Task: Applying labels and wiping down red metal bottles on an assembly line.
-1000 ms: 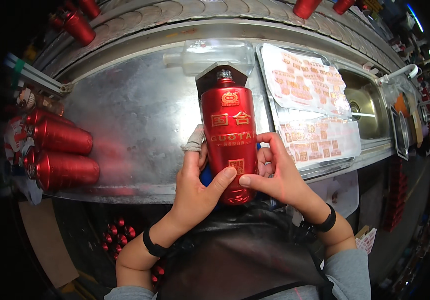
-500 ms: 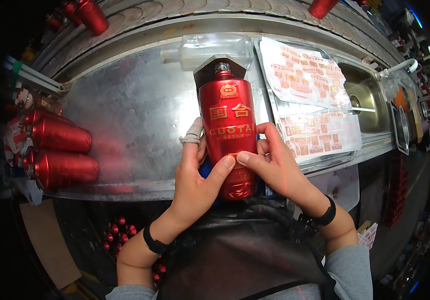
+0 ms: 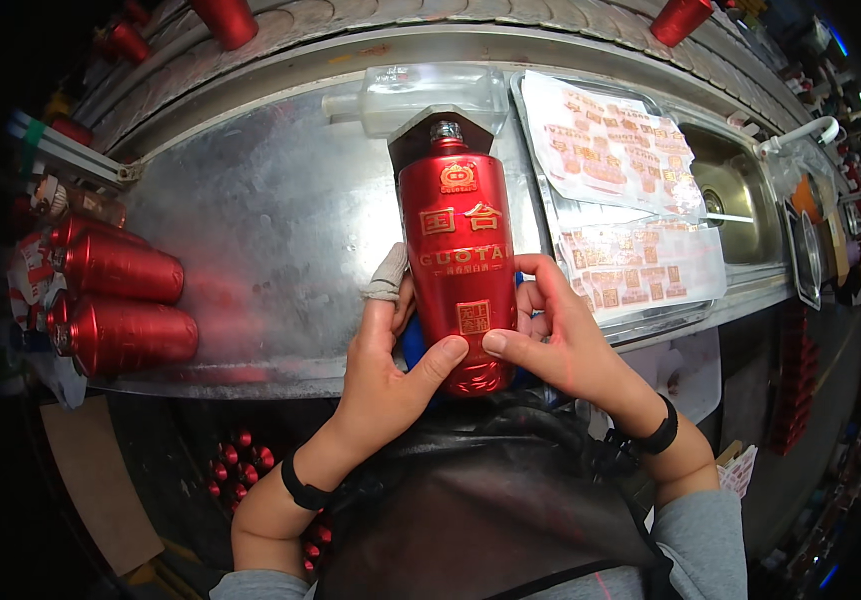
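A glossy red bottle [image 3: 459, 240] with gold lettering lies on its back in front of me, its bare neck pointing away. My left hand [image 3: 387, 345] grips the lower left side, thumb on the front near the base; a pale wrap covers its index finger. My right hand [image 3: 561, 340] holds the lower right side, fingers curled around the edge and thumb on the front. Between the thumbs, a gold square emblem [image 3: 474, 317] shows near the bottle's base. Behind the neck is a dark angular rest [image 3: 411, 140]; blue material shows partly beneath the bottle.
Beyond the rest, a clear glass bottle [image 3: 436, 98] lies on the metal table [image 3: 251, 220]. Sheets of gold decals [image 3: 641, 265] cover a tray at right, beside a sink [image 3: 736, 200]. Red bottles [image 3: 131, 335] lie at left. A conveyor [image 3: 351, 20] carries more red bottles [image 3: 681, 20].
Both thumbs have slid slightly toward the base, uncovering the gold square emblem. The red bottles on the conveyor have shifted to the right.
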`<state>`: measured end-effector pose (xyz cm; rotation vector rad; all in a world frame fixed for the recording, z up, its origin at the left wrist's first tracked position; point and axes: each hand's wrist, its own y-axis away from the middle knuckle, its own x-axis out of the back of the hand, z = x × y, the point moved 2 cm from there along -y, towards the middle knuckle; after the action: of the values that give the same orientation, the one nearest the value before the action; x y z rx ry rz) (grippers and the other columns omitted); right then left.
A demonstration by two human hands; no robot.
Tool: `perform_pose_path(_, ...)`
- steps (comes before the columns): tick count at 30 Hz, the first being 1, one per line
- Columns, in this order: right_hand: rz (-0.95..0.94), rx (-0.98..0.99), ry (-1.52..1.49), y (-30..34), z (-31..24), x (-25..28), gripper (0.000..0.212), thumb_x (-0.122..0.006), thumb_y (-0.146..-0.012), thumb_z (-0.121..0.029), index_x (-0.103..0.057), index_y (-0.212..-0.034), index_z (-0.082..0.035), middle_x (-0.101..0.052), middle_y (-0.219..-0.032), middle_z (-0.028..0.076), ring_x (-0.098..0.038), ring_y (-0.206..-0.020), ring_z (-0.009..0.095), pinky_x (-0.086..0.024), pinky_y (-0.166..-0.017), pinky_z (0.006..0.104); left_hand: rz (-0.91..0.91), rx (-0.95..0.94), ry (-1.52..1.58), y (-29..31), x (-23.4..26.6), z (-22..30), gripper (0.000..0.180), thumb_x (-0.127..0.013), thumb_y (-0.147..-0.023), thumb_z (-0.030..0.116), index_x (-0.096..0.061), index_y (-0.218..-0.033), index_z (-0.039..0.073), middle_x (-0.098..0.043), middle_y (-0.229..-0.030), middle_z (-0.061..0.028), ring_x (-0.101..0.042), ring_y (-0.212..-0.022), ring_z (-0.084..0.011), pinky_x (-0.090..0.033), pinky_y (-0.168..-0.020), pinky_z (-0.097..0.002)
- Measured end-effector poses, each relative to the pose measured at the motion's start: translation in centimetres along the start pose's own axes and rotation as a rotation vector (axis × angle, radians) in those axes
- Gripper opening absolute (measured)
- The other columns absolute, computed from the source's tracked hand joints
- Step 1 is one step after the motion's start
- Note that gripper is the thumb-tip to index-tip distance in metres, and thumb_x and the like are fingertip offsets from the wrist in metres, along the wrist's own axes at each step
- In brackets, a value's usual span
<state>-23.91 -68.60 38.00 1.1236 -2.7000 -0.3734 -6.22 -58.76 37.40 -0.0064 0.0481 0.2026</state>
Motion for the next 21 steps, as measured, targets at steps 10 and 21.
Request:
perform_pose_path(10,-0.048,0.006,-0.027,-0.19,-0.02,0.18,0.074,-0.082,-0.081,-0.021,-0.037,-0.137,-0.001,-0.045,-0.077,-0.002,-0.043,-0.069,0.005,-0.038,-0.063,0.0216,-0.016,0.002,0.017,-0.08,0.13,-0.1,0.088,-0.069,-0.092,0.014,-0.009,-0.154,-0.007,-0.031,-0.154,-0.0263,-0.033,-0.144,-0.0299,-0.025,-0.118,-0.0389)
perform_pose_path(21,-0.073,-0.015,-0.076,-0.19,-0.12,0.45,0.073,-0.081,-0.082,-0.018,-0.037,-0.138,-0.003,-0.045,-0.078,-0.004,-0.042,-0.068,0.002,-0.036,-0.061,0.0182,-0.077,0.013,0.077,-0.11,0.77,-0.29,0.089,-0.07,-0.092,0.014,-0.01,-0.155,-0.003,-0.033,-0.154,-0.0243,-0.033,-0.144,-0.0276,-0.025,-0.118,-0.0381)
